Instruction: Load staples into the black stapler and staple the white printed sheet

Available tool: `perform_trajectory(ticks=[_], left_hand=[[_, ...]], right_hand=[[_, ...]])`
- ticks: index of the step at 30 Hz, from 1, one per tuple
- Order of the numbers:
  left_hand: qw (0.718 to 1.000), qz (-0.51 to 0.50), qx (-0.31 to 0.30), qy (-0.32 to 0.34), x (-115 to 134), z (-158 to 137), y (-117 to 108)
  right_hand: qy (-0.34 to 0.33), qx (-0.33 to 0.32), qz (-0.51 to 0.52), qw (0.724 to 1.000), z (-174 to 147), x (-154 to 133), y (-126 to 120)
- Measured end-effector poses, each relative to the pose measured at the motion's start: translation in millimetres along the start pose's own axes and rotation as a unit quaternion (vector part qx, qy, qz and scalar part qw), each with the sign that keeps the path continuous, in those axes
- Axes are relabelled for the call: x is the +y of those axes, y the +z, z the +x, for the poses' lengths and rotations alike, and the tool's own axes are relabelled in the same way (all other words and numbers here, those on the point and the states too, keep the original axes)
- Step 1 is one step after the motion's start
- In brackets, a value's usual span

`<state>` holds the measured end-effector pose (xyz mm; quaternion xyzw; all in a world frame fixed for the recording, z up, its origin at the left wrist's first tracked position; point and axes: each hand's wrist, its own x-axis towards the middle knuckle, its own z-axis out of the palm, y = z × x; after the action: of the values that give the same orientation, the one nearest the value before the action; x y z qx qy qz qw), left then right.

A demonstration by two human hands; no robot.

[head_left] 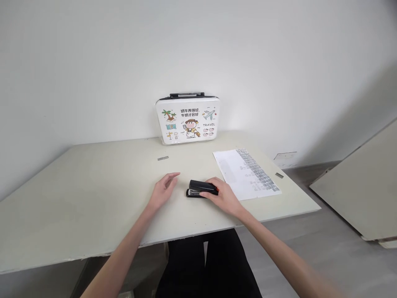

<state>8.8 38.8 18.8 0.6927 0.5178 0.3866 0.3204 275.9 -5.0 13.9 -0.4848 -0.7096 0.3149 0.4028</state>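
Observation:
A black stapler (198, 187) lies on the white table, its front end pointing left. My right hand (223, 196) is closed around its rear end, thumb on the near side and fingers over the top. To the left of the stapler, my left hand (163, 188) rests near the tabletop with its fingers loosely curved and apart, touching nothing that I can see. A sheet of printed paper (231, 169) lies just beyond and to the right of my right hand. Past my left hand is a small grey strip of staples (163, 158).
A white case with cartoon prints (189, 124) stands at the back of the table (102, 186) against the wall. Another small grey strip (279, 175) lies near the right edge. A pale panel (362, 182) stands on the floor at the right.

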Motion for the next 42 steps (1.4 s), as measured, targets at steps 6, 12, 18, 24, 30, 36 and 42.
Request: perform_trajectory(ticks=[6, 12, 18, 24, 30, 36, 42], left_hand=[[1.000, -0.002, 0.008, -0.009, 4, -3, -2], [1.000, -0.013, 0.005, -0.006, 0, -4, 0], [0.999, -0.030, 0.030, -0.009, -2, -6, 2], [0.985, -0.055, 0.146, -0.068, -4, -4, 0], [0.983, -0.073, 0.154, -0.073, -7, -2, -2], [0.980, -0.101, 0.153, -0.079, -7, -2, -1], [0.975, -0.159, 0.138, -0.073, -4, -5, 0]], right_hand=[[0.005, -0.023, 0.007, 1.000, -4, -7, 9], [0.048, 0.008, 0.063, 0.997, -16, -5, 6], [0.056, 0.037, 0.083, 0.994, -18, 11, 11], [0.050, 0.037, 0.070, 0.996, -17, 11, 10], [0.051, 0.039, 0.059, 0.996, -17, 12, 11], [0.044, -0.007, 0.025, 0.999, -18, 0, 9], [0.000, -0.015, 0.006, 1.000, -20, 3, 10]])
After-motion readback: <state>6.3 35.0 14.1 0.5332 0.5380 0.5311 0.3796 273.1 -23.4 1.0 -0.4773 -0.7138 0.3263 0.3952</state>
